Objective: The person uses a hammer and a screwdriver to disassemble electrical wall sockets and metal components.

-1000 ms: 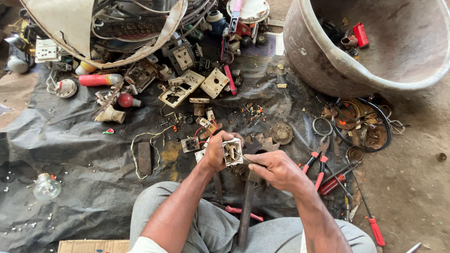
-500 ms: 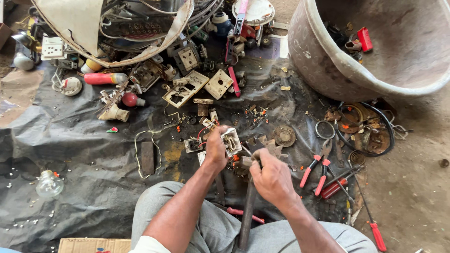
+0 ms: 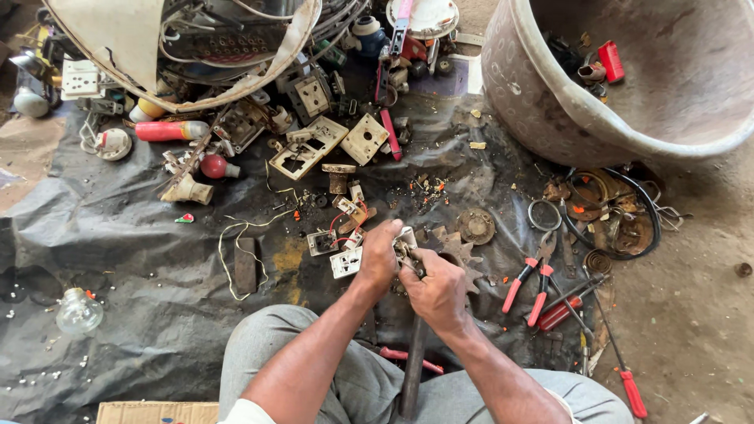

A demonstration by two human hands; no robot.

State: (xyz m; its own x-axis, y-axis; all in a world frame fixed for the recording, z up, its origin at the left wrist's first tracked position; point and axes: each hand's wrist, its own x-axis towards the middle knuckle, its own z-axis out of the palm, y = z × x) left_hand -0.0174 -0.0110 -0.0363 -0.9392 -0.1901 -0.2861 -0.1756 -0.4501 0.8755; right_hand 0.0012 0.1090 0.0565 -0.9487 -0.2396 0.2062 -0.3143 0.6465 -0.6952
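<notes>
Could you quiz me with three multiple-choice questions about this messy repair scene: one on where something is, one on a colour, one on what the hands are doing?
1. Where does the clear light bulb lie?
A. in the big tub
B. on the black sheet, far left
C. in the person's lap

2. What colour are the handles of the pliers?
A. red
B. blue
C. yellow

3. What are the hands doing?
A. resting apart
B. both working on one small switch part
C. holding the pliers

Answers: 1 B, it sits on the black sheet. 2 A, both handles are red. 3 B, the left hand and right hand meet on it.
</notes>
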